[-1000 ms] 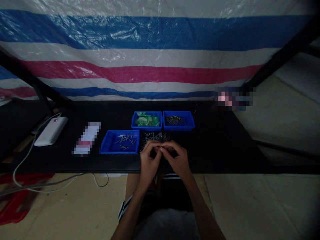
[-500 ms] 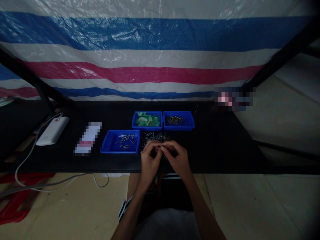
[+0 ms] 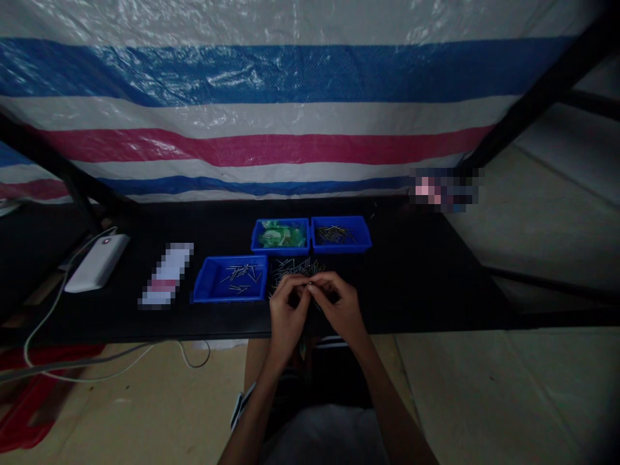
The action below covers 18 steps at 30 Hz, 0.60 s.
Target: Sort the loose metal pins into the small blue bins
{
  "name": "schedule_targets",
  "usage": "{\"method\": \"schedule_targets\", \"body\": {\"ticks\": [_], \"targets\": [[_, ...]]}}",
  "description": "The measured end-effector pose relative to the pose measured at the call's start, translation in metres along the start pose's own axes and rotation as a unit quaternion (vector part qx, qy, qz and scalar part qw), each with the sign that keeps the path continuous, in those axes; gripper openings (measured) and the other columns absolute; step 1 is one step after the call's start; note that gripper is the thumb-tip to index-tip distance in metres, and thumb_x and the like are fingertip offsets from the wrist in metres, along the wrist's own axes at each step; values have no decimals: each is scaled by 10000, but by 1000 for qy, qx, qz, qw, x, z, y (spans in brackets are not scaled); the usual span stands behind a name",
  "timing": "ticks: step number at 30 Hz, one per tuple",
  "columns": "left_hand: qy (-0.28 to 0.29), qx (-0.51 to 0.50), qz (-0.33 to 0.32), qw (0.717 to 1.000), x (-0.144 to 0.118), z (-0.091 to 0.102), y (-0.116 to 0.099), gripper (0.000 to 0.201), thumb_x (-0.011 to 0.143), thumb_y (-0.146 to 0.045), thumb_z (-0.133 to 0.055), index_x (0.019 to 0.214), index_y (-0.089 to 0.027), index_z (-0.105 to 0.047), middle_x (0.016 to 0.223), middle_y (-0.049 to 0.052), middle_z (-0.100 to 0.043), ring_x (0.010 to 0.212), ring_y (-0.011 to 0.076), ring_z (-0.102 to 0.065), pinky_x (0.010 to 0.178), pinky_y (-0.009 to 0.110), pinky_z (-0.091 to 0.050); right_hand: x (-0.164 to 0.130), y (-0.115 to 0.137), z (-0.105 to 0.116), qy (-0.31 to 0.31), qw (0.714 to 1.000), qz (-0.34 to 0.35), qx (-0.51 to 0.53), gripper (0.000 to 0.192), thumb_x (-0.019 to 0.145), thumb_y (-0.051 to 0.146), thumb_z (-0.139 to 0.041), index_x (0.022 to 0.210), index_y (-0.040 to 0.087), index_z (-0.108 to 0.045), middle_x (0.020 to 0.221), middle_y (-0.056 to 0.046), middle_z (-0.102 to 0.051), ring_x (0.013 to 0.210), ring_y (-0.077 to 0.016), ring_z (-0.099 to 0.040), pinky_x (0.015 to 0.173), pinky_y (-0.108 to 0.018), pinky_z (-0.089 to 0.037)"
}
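Note:
My left hand (image 3: 289, 311) and my right hand (image 3: 338, 305) meet fingertip to fingertip, thumbs and index fingers pinched together. A tiny dark bit shows between the fingertips, too small to name. Just beyond my hands lies a loose pile of thin metal pins (image 3: 295, 266), partly covered by my fingers. To the left is a blue tray (image 3: 206, 282) with several pins in it. Behind the pile stand a blue tray (image 3: 254, 240) holding green plastic packets (image 3: 283, 236) and another blue tray (image 3: 367, 235) with darker pins (image 3: 334, 234).
On the black table (image 3: 416, 278) a white power bank (image 3: 98, 263) with a cable lies at the left, beside a blurred-out flat item (image 3: 167, 274). A striped plastic sheet (image 3: 290, 152) hangs behind. A red stool (image 3: 29, 413) stands on the floor at lower left.
The view has tilted and shifted slightly, so everything on the table sits a little further left. My hands keep the same pinched pose over the pile.

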<state>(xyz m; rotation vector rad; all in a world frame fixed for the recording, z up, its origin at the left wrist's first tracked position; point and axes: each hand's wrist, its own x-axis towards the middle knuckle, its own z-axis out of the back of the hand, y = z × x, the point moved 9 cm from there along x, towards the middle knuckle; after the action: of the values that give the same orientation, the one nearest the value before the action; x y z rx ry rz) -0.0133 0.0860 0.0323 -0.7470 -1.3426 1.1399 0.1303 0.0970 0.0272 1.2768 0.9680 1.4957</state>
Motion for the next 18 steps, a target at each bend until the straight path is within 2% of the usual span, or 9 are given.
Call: {"method": "schedule_targets", "body": {"ticks": [18], "targets": [[18,14,15,1000,0,-4,3,98,949,-218,-660,955,-197,-755,936,47,-709,868,183,-671,756,281,-513,0,-3,1,-10,1000,9,-13,70,949,287,-676,994,233,-685,824,10,-689,699,-139,-622,666,-258,-500]]}}
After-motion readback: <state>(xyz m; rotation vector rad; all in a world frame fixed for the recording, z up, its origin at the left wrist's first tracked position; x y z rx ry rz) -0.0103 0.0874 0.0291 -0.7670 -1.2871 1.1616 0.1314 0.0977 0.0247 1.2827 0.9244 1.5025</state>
